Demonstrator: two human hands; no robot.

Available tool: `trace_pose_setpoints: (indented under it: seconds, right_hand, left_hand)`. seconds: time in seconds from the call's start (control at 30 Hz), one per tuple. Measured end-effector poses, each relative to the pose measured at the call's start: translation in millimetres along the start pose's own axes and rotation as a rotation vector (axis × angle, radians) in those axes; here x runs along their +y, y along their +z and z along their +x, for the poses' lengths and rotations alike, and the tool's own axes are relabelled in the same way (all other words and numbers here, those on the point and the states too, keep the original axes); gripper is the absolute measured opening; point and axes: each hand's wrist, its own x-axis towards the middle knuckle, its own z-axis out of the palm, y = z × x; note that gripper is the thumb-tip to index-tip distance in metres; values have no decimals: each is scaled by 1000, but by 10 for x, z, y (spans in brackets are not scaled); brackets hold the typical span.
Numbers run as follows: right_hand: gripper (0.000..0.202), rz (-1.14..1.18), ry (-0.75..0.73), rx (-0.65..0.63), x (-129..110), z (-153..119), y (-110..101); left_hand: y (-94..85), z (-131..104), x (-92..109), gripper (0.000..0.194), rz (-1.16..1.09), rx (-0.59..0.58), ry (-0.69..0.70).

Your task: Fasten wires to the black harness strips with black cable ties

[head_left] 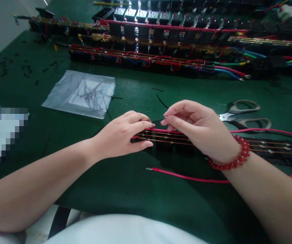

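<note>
Appearing light and springy, the black tie (158,120) at the wired rail (170,138) is best held endwise, pinched by right hand (199,130), rail loosely clasped by left hand (125,135).

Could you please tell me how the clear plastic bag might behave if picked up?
The plastic bag would probably sag, since its film looks thin and creased. It is likely light, holding slender strips, which may shift if tilted.
</note>
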Motion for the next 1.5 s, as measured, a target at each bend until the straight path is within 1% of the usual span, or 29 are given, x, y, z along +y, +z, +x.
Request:
trace_pose_setpoints:
  seconds: [0.1,0.23,0.33,0.4,0.5,0.6,0.77,0.9,1.03,1.2,1.5]
  right_hand:
    - [10,-6,13,-31,-5,4,-13]
    - [13,-1,-6,-69,-14,-1,-22]
    - [16,-18,-51,-109,-13,-4,-27]
    - [14,-53,-90,-122,-10,-2,-33]
    - [8,-111,-112,-119,-8,7,-45]
    - [8,-144,-103,-115,-10,15,-56]
    - [6,-129,-112,-111,-1,10,-55]
    - [7,-100,-133,-70,28,4,-40]
    - [10,-77,-115,-72,30,-1,-22]
    - [9,-93,-135,-33,-10,-16,-16]
    - [6,-118,-167,-39,-20,-35,-20]
  left_hand:
    - [2,1,-3,37,-8,-16,-12]
    - [0,7,1,35,-18,0,10]
    - [1,6,4,35,-8,10,30]
    - [4,2,5,35,0,17,34]
    - [9,-3,4,36,-7,16,33]
    - [8,-3,0,38,-17,6,26]
    - [7,1,-2,39,-9,-15,24]
    - [6,-7,13,37,0,-8,23]
    - [-7,-16,24,37,14,-19,7]
    - [-17,-15,29,36,12,5,21]
    - [3,-22,21,37,-12,32,49]
